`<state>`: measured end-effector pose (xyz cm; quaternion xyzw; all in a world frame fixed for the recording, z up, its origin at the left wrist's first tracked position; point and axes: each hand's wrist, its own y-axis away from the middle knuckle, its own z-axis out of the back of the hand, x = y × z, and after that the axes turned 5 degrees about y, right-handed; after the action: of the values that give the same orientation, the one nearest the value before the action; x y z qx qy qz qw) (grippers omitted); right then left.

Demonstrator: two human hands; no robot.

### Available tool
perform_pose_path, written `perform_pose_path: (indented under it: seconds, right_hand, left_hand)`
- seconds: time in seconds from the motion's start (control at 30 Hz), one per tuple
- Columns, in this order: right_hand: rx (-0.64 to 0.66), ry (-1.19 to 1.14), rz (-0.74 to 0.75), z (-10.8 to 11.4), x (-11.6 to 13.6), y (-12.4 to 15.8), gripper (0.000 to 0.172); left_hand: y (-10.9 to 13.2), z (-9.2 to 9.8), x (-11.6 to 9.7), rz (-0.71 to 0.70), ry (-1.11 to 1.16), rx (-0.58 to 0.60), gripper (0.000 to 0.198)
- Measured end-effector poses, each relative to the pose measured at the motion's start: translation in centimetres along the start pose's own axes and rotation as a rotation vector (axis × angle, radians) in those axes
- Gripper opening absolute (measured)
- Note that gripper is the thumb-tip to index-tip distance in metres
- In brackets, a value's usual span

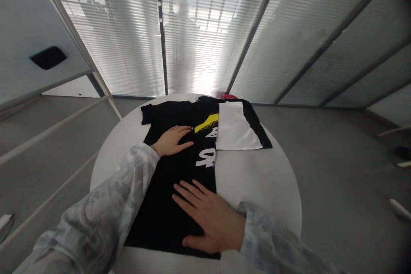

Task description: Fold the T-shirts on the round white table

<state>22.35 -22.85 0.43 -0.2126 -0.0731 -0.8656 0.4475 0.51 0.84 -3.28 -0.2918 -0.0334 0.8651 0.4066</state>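
A black T-shirt with yellow and white print lies on the table, its right side folded inward. A white panel shows at its upper right, beside a black sleeve end. My left hand rests open on the upper middle of the shirt, close to the yellow print. Lower down, my right hand lies flat near the shirt's right edge, fingers spread. Neither hand grips anything. The left sleeve of the shirt stretches out toward the table's far left.
The white round table carries the shirt. Something red peeks out at its far edge. Glass partitions with blinds stand behind. Pale rails run along the left, and grey floor extends to the right.
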Motion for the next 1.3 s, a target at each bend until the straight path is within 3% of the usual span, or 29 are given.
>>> perform_pose_path:
  seconds: [0.17, 0.27, 0.37, 0.53, 0.63, 0.73, 0.8, 0.9, 0.97, 1.13, 1.3]
  right_hand:
    - [0.09, -0.047, 0.03, -0.1, 0.9, 0.1, 0.101]
    - [0.035, -0.048, -0.013, -0.9, 0.4, 0.7, 0.095]
    - [-0.041, 0.019, -0.132, -1.8, 0.5, 1.6, 0.075]
    - [-0.005, 0.114, -0.14, -2.3, 1.7, 1.9, 0.018]
    - [-0.007, 0.131, -0.113, -2.7, 1.8, 1.8, 0.012]
    - [0.003, 0.091, -0.074, -3.1, 1.8, 2.2, 0.007]
    - [0.021, 0.038, -0.055, -3.0, 2.0, 2.7, 0.006]
    - [0.01, -0.069, -0.019, -1.7, 2.1, 3.0, 0.017]
    - [-0.034, -0.127, 0.005, -0.1, 1.7, 2.4, 0.026]
    - [-0.276, 0.021, -0.072, 3.9, -2.6, -2.4, 0.017]
    - [-0.501, 0.118, -0.158, 3.5, -7.8, -5.7, 0.012]
  left_hand:
    - [0.1, 0.2, 0.2, -0.034, -0.061, 0.03, 0.067]
    - [0.2, 0.3, 0.8, -0.055, -0.092, 0.09, 0.072]
    - [0.4, 0.6, 1.5, -0.097, -0.12, 0.164, 0.076]
    - [1.1, 2.4, 2.7, -0.083, -0.126, 0.206, 0.081]
    - [1.8, 4.3, 4.2, 0.005, -0.117, 0.197, 0.081]
    - [3.0, 6.5, 6.3, 0.094, -0.126, 0.106, 0.076]
    - [3.9, 7.5, 7.9, 0.19, -0.174, -0.047, 0.072]
    - [4.9, 8.2, 9.9, 0.476, -0.281, -0.332, 0.071]
    - [5.3, 8.1, 10.9, 0.645, -0.324, -0.426, 0.072]
    - [5.2, 7.7, 12.0, 0.721, -0.309, -0.452, 0.051]
    - [4.8, 7.5, 12.5, 0.702, -0.174, -0.43, 0.033]
